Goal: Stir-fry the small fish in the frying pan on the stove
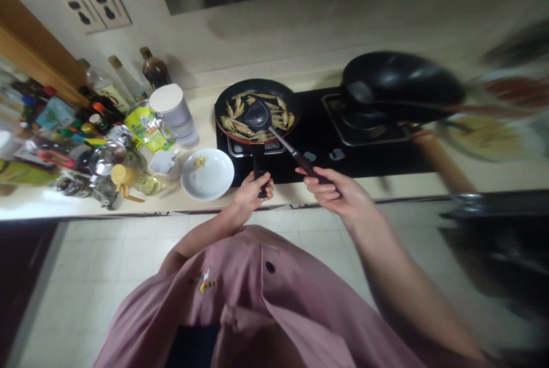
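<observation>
My left hand (256,190) is closed around the black handle of a frying pan (223,128) on the left burner. Small browned pieces (281,114), which look like little fish, lie spread around the pan. In my right hand (332,188) is a ladle (295,154) with a dark handle and a metal shank. Its rounded black head rests low over the middle of the pan, among the pieces. Whether it touches the pan's bottom I cannot tell. Left of the pan's handle, a white plate (214,185) holds a little chopped pale food (199,162).
A black wok (398,85) stands on the right burner, its wooden handle (446,162) reaching toward the counter's front edge. A lidded water jug (175,116), bottles (154,68) and seasoning containers crowd the left counter. At the right, a blurred plate of yellowish food (484,136) sits beside the wok.
</observation>
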{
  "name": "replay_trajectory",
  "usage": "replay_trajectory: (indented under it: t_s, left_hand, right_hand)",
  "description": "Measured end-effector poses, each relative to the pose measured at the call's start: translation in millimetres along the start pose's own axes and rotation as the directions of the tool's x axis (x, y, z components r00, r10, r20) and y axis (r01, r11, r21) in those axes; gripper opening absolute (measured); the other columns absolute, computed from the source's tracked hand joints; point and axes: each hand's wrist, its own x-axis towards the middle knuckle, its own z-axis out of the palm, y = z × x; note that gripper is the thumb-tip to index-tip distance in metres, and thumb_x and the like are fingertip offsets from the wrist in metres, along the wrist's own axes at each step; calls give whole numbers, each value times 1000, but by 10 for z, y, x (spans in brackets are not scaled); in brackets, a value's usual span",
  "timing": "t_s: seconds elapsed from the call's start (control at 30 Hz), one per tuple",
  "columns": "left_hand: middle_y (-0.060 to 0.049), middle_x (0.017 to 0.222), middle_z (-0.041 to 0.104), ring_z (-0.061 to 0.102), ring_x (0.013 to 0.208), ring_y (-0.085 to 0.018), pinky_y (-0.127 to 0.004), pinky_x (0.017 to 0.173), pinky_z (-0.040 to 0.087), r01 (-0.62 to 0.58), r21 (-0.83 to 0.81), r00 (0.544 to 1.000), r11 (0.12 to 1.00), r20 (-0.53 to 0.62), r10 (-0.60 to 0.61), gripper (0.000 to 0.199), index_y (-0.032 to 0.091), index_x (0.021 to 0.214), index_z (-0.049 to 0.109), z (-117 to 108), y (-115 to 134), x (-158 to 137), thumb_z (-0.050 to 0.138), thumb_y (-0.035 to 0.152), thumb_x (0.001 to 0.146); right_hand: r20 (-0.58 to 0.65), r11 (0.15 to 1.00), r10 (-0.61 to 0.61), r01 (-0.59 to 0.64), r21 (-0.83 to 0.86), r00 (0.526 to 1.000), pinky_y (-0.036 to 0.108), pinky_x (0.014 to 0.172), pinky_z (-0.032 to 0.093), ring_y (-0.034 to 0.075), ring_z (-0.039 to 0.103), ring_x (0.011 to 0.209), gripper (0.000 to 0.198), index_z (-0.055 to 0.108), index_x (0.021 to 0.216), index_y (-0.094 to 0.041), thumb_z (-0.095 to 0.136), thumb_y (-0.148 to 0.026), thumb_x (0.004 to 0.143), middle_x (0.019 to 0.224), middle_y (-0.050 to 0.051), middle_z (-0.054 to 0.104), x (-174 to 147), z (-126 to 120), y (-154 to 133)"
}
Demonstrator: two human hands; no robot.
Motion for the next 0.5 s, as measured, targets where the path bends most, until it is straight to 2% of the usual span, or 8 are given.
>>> replay_trajectory:
  t_s: [0.13,0.27,0.43,0.5]
  left_hand:
    - [0,68,53,44,51,-4,-17,47,31,-1,5,1000,1000,9,1,35,17,81,46,-20,-7,6,78,28,70]
    - [0,68,53,43,50,-4,-17,47,31,-6,10,999,1000,32,6,35,16,81,47,-32,-17,7,77,29,71]
    - [1,67,51,42,49,-3,-18,47,31,-17,39,998,999,62,15,34,16,79,48,-42,-21,15,77,31,71]
    - [1,68,52,42,50,-3,-18,47,32,-16,45,998,999,62,13,33,16,80,49,-50,-22,21,77,31,71]
  right_hand:
    - [-70,997,-58,55,-48,996,12,32,11,0,20,42,22,59,87,-16,67,-26,69,60,-4,41,-51,117,26]
    - [-113,959,-194,165,-229,974,14,32,17,2,28,39,28,54,86,-19,71,-30,67,58,-4,46,-105,205,148]
    - [-80,866,-259,195,-461,963,18,32,23,5,33,37,48,56,116,-22,66,-37,72,58,-6,47,-82,196,306]
    - [-62,828,-262,191,-527,963,19,32,25,6,34,36,51,54,122,-22,64,-38,74,56,-7,46,-59,185,346]
